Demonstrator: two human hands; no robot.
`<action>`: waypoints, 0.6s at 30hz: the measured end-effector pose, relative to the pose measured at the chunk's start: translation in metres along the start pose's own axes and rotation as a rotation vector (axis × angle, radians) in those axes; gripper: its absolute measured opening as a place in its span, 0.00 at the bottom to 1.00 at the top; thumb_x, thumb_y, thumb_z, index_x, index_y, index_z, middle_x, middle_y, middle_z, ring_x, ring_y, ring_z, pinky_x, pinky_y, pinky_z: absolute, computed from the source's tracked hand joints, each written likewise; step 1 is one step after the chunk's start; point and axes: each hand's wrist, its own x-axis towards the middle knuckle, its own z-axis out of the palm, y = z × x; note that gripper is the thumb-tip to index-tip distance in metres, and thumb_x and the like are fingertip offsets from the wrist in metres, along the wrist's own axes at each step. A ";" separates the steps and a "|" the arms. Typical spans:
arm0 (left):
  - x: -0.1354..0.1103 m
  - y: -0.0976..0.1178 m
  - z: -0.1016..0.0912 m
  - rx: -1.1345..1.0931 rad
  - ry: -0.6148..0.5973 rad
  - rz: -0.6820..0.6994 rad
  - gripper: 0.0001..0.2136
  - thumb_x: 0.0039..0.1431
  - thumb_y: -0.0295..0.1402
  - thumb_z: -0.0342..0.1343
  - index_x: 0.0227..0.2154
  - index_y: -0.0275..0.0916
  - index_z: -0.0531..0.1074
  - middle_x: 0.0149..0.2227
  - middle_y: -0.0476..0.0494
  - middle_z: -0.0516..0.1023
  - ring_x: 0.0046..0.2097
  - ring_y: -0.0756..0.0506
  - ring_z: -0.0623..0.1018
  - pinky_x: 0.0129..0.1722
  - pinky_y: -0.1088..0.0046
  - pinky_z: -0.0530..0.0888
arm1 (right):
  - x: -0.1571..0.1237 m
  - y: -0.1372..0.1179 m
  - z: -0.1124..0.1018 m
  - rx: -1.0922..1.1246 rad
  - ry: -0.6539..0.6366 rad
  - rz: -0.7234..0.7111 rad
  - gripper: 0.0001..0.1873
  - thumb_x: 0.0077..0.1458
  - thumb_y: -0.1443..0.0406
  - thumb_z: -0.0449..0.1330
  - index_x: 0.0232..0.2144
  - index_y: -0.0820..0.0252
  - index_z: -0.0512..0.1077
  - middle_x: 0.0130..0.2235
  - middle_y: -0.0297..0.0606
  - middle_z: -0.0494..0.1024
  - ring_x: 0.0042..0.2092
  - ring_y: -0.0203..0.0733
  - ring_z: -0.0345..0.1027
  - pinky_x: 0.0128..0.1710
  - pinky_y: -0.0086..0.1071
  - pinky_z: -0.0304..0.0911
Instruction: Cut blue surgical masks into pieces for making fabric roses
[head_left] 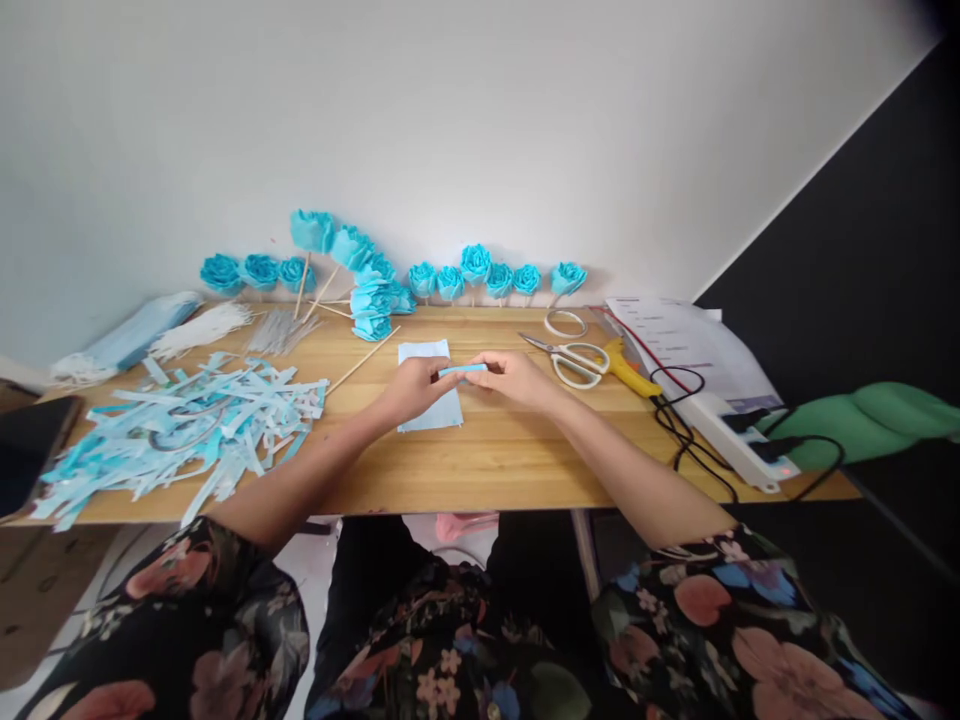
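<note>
A narrow folded blue strip [464,369] is pinched between my two hands above the middle of the table. My left hand [417,387] grips its left end, and my right hand [511,376] has the right end, thumbs toward me. Beneath them lies a flat light-blue sheet [433,412], partly covered by my fingers. Just right of my right hand are white-handled scissors [577,363] with their blades apart. A thin wooden stick [364,358] rests on the table to the left of the sheet.
Blue flowers on sticks [373,290] stand along the wall. Shredded strips [202,425] pile at left beside stacked blue masks [142,335] and thin grey wires [279,331]. At right are a tape roll [565,323], a yellow glue gun [630,368], cables and a power strip [727,440].
</note>
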 end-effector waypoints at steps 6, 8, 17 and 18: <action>0.017 0.006 -0.009 -0.014 -0.075 0.053 0.17 0.64 0.46 0.50 0.27 0.38 0.70 0.26 0.49 0.71 0.29 0.48 0.68 0.31 0.71 0.61 | 0.001 0.008 -0.011 -0.016 0.084 -0.059 0.14 0.54 0.54 0.63 0.30 0.60 0.75 0.25 0.33 0.75 0.28 0.36 0.65 0.31 0.30 0.58; 0.020 0.008 -0.010 0.024 -0.089 0.051 0.19 0.64 0.47 0.50 0.23 0.39 0.65 0.23 0.51 0.66 0.27 0.49 0.65 0.29 0.70 0.58 | 0.002 0.009 -0.014 -0.056 0.092 -0.090 0.13 0.55 0.55 0.62 0.28 0.59 0.74 0.26 0.33 0.75 0.28 0.36 0.65 0.31 0.30 0.58; 0.025 -0.003 -0.002 0.123 -0.049 0.030 0.22 0.65 0.51 0.47 0.21 0.41 0.60 0.22 0.50 0.64 0.26 0.48 0.62 0.29 0.69 0.54 | 0.012 0.025 -0.010 0.171 0.042 -0.002 0.17 0.54 0.52 0.65 0.35 0.61 0.77 0.30 0.36 0.79 0.28 0.35 0.70 0.29 0.29 0.64; 0.023 -0.006 0.000 0.115 -0.040 0.022 0.22 0.65 0.51 0.47 0.22 0.40 0.61 0.23 0.49 0.66 0.26 0.48 0.64 0.29 0.69 0.55 | 0.012 0.027 -0.008 0.195 0.046 0.007 0.17 0.54 0.52 0.65 0.36 0.61 0.77 0.30 0.36 0.80 0.28 0.35 0.70 0.29 0.29 0.64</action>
